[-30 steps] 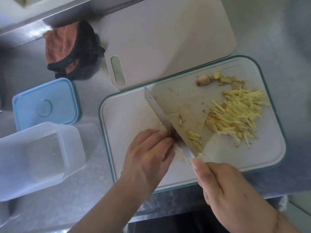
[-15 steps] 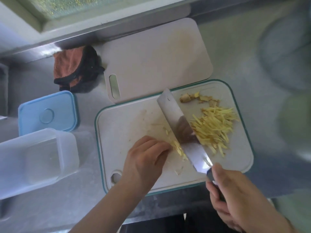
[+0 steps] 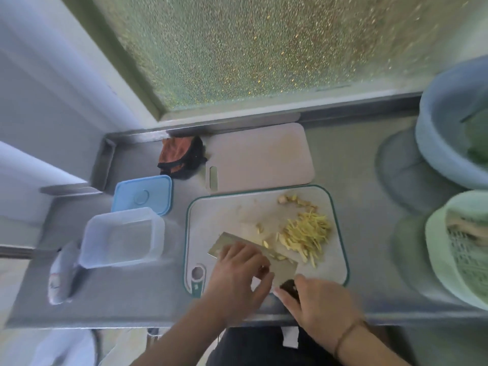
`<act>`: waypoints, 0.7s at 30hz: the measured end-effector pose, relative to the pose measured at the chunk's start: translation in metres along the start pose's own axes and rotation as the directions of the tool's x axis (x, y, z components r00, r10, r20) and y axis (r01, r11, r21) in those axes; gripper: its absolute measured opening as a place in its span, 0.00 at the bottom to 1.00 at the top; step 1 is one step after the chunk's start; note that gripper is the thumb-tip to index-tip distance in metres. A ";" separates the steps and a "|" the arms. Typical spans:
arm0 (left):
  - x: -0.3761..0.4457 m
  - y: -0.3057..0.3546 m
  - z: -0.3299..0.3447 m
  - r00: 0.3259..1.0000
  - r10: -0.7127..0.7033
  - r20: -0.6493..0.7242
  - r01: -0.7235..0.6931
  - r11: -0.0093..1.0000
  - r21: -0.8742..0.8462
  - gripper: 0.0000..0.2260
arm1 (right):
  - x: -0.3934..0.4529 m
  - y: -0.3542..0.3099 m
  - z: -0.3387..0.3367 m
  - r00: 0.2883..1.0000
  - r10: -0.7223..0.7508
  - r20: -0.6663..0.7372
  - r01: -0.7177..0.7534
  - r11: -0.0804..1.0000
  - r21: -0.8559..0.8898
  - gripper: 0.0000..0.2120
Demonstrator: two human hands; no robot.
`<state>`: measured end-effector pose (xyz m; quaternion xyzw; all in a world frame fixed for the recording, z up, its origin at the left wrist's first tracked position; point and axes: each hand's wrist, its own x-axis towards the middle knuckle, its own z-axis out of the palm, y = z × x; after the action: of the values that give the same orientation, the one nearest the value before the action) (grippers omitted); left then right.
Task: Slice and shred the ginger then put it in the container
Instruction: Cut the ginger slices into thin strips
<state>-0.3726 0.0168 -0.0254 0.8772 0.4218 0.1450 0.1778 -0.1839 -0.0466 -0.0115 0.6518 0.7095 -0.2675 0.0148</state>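
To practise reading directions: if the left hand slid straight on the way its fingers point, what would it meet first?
The left hand lies on the cleaver blade, fingers pointing right; probably the ginger shreds next.

Non-task items on the steel counter (image 3: 351, 165).
Far: pink board (image 3: 260, 157), orange-black cloth (image 3: 181, 157); right: blue basin (image 3: 443, 138), green basket (image 3: 459, 249).

Cutting board (image 3: 227, 207) near counter front edge, second board (image 3: 261, 157) just behind it. Shredded ginger (image 3: 307, 235) on right half of cutting board, offcuts (image 3: 297, 201) behind the pile. Cleaver (image 3: 253, 253) lies on near part of board. Container (image 3: 121, 237) left of board, lid (image 3: 142, 194) behind container, cloth (image 3: 181, 157) behind lid. Basins (image 3: 449, 143) at right.
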 end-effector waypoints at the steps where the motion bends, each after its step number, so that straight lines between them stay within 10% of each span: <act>1: 0.004 0.003 0.001 0.999 -0.029 0.046 0.028 0.999 0.019 0.07 | 0.003 0.002 0.000 1.000 -0.023 -0.013 0.023 0.999 -0.034 0.45; 12: 0.054 0.031 0.014 0.859 -0.505 0.084 0.498 0.863 0.085 0.11 | 0.010 -0.002 -0.028 0.983 -0.181 0.039 0.185 0.952 -0.245 0.29; 21: 0.049 0.010 0.007 0.862 -0.459 -0.215 0.427 0.887 -0.177 0.07 | 0.013 0.013 -0.031 0.967 -0.244 0.067 0.253 0.947 -0.200 0.30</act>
<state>-0.3328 0.0485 -0.0221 0.7183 0.6214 0.2359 0.2055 -0.1633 -0.0224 0.0056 0.5466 0.8094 -0.2051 0.0634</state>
